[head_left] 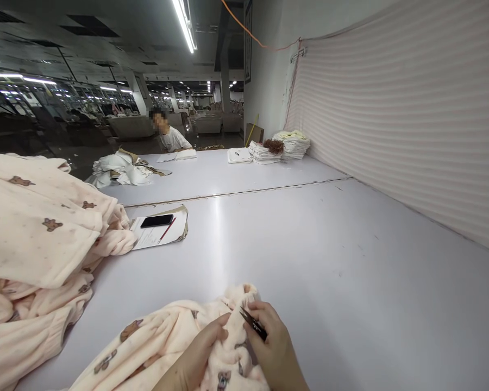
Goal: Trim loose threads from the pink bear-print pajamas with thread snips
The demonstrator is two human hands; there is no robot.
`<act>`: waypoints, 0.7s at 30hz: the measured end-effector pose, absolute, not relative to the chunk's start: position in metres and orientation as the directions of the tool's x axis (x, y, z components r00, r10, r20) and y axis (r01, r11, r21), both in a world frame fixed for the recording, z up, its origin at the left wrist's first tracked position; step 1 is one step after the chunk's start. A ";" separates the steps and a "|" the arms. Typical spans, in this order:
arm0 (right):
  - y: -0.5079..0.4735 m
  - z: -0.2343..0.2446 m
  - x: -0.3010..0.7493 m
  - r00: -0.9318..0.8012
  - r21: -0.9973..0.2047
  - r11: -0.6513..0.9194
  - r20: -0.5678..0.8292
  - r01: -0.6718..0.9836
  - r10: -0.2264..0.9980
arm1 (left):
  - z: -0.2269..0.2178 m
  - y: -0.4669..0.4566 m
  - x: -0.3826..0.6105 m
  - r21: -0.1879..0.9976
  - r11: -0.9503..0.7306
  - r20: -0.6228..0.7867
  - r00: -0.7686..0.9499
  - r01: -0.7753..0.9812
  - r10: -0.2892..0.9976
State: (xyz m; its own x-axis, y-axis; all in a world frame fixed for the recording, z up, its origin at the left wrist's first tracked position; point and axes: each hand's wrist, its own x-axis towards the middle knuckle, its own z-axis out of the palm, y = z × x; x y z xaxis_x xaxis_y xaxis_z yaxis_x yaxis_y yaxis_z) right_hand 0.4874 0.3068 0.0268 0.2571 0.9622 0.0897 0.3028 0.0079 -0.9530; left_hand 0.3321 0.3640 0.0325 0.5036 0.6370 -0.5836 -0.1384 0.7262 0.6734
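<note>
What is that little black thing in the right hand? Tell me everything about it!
The snips are a small, slim pair of thread clippers, dark and metal-looking, with thin blades ending in a point. They lie slanted, tips up and to the left, held in the right hand. The tips sit at the pink bear-print fleece, which the left hand bunches.

A long white table (309, 228) runs beside a striped fabric wall (411, 119) under fluorescent ceiling lights (184, 24) in a dim factory hall.
</note>
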 end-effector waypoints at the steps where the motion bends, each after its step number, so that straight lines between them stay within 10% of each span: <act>1: 0.306 0.028 0.487 0.249 -0.955 0.024 0.101 0.296 0.963 | 0.035 0.363 0.333 0.674 0.722 -0.569 0.514 -0.156 0.642; 21: 0.294 0.032 0.503 0.136 -0.872 -0.099 -0.037 0.479 0.990 | 0.046 0.363 0.335 0.605 0.775 -0.549 0.608 -0.184 0.573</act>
State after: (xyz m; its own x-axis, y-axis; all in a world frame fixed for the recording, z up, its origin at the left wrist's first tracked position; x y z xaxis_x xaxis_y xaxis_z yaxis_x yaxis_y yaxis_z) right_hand 0.5034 0.2938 0.0318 0.1360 0.9900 -0.0373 0.4789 -0.0987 -0.8723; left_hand 0.3346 0.3629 0.0458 0.6079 0.5733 -0.5494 -0.1840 0.7748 0.6049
